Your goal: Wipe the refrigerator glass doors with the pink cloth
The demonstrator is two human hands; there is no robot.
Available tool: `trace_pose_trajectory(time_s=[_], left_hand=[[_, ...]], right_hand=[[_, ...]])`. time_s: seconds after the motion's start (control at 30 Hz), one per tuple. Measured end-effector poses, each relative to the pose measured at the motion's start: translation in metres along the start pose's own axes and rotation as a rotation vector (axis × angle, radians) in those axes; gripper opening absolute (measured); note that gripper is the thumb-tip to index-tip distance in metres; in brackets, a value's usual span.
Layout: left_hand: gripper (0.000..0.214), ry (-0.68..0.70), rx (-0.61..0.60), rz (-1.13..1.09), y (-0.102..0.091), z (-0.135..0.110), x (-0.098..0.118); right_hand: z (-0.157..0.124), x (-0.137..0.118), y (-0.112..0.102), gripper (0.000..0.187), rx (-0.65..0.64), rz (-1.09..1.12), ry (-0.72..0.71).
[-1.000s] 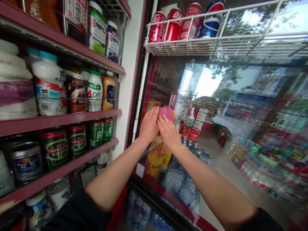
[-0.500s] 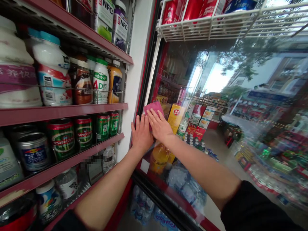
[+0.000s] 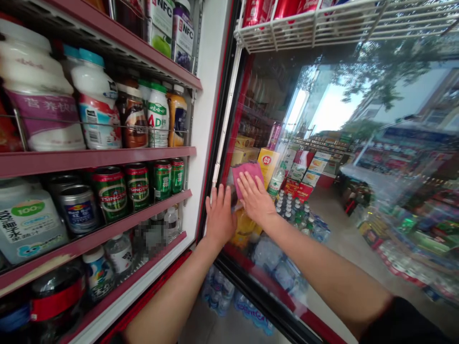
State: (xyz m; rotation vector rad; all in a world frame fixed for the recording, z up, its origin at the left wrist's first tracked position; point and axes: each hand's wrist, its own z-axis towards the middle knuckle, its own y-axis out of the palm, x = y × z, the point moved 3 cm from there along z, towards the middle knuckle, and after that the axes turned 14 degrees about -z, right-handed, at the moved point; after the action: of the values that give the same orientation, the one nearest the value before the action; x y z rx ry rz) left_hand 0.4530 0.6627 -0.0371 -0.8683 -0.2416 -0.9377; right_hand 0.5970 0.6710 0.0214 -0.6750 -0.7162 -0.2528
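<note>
The person holds both arms out straight in front, and both hands are up on a big glass door [image 3: 315,100]. The right hand [image 3: 255,198] lies flat with its fingers spread and a little bent. It presses a pink cloth [image 3: 246,174] against the glass. The cloth sits right under the fingers, at the top of the hand. The hand is not squeezing it shut.

The left hand [image 3: 220,215] is open too, with its fingers pointing up. It lies flat on the glass just beside the right hand, and it holds nothing.

Above the hands, a white wire rack [image 3: 304,33] on the door holds red cans [image 3: 287,9]. Past the left hand are red shelves [image 3: 89,160] with green cans [image 3: 138,187] and white bottles [image 3: 96,112]. Behind the glass, just past the right hand, stands a yellow box [image 3: 267,165]. Down below the hands are packs of water bottles [image 3: 218,291].
</note>
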Motion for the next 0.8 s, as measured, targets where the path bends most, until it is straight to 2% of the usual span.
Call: trace_pose_trajectory(time_s=[0.1, 0.2, 0.27, 0.33, 0.43, 0.53, 0.7, 0.8], left_hand=[[0.095, 0.077, -0.024, -0.071, 0.014, -0.021, 0.023], [0.093, 0.113, -0.027, -0.144, 0.027, -0.04, 0.034], [0.092, 0.111, -0.028, -0.185, 0.033, -0.047, 0.035], [0.091, 0.101, -0.021, -0.217, 0.036, -0.05, 0.029], [0.09, 0.07, 0.024, -0.241, 0.04, -0.054, 0.01], [0.092, 0.013, 0.057, -0.252, 0.045, -0.058, -0.013], [0.091, -0.069, 0.06, -0.257, 0.05, -0.053, -0.041], [0.088, -0.095, 0.075, -0.224, 0.048, -0.046, -0.053]], right_hand=[[-0.06, 0.015, -0.013, 0.08, -0.045, -0.048, -0.01], [-0.112, 0.03, -0.027, 0.077, -0.088, -0.098, -0.012], [-0.133, 0.036, -0.034, 0.075, -0.114, -0.12, -0.002], [-0.139, 0.035, -0.038, 0.075, -0.133, -0.131, 0.019], [-0.12, 0.018, -0.032, 0.078, -0.142, -0.121, 0.022], [-0.077, -0.009, -0.015, 0.08, -0.153, -0.08, -0.051], [0.006, -0.051, 0.021, 0.075, -0.238, -0.021, -0.301], [0.036, -0.063, 0.031, 0.074, -0.264, -0.043, -0.415]])
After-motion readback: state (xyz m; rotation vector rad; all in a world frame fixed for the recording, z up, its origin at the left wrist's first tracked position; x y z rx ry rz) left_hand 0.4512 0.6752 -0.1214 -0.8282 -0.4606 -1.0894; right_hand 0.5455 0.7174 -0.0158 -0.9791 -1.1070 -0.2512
